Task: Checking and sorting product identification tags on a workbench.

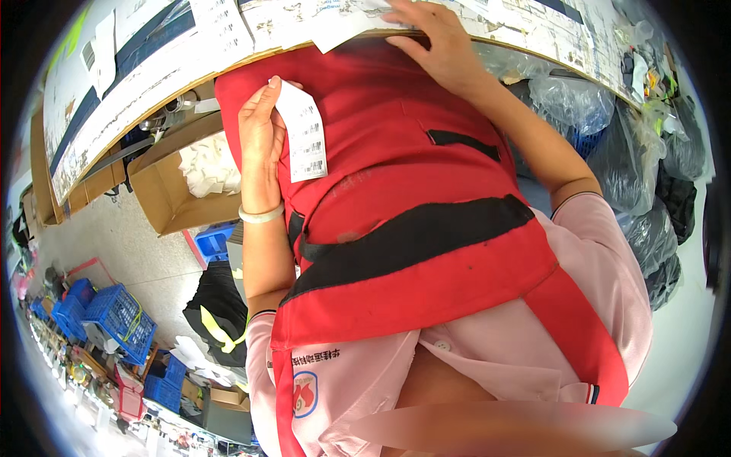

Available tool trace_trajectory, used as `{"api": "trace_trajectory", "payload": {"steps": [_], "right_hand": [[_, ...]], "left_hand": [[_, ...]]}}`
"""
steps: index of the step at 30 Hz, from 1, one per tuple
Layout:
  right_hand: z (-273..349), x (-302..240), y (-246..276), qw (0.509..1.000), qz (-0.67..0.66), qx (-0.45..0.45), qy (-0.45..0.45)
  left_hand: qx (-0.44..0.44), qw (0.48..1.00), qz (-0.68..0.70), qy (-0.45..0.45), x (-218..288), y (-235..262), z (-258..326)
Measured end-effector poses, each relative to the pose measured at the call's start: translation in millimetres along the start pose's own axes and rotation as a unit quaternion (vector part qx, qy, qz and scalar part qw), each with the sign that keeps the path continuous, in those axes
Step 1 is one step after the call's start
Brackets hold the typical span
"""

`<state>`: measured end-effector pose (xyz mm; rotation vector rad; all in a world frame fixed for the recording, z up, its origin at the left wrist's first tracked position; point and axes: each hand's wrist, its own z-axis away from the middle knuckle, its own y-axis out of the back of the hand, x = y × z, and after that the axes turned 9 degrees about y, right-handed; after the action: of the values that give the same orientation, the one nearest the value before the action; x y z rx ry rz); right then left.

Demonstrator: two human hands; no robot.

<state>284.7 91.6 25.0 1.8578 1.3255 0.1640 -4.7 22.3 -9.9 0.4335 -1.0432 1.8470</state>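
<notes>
Closest in is the red apron with a black band [396,251], worn over a pink shirt, and everything else sits around it. Just over the apron's upper left, the left hand [261,141] pinches a white barcode label strip [304,137] between thumb and fingers, held upright with its printed face turned in, seemingly so it can be read. A pale bangle [261,215] rings that wrist. Beyond the apron's top edge, the right hand [438,42] lies with fingers spread flat on loose papers [335,27] at the rim of the worktable [152,84], as if pinning them. Left of the apron, under the table, an open cardboard box [164,190] holds white scraps; to its right lie bagged goods [601,129].
</notes>
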Motion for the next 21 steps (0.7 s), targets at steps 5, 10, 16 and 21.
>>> {"api": "trace_trajectory", "payload": {"steps": [5,10,16,21], "right_hand": [[-26,-22,-21,0.998,-0.009,-0.033,-0.043],[-16,-7,-27,0.999,-0.008,-0.014,-0.033],[-3,19,-3,0.996,0.041,0.080,-0.028],[-3,-1,15,0.995,0.075,-0.004,-0.070]], "left_hand": [[-0.001,1.000,0.012,-0.002,-3,1,1],[0.006,1.000,0.015,-0.010,-3,-1,1],[-0.004,1.000,0.016,-0.006,-2,2,-1],[-0.005,1.000,0.009,0.001,-1,6,-2]]}}
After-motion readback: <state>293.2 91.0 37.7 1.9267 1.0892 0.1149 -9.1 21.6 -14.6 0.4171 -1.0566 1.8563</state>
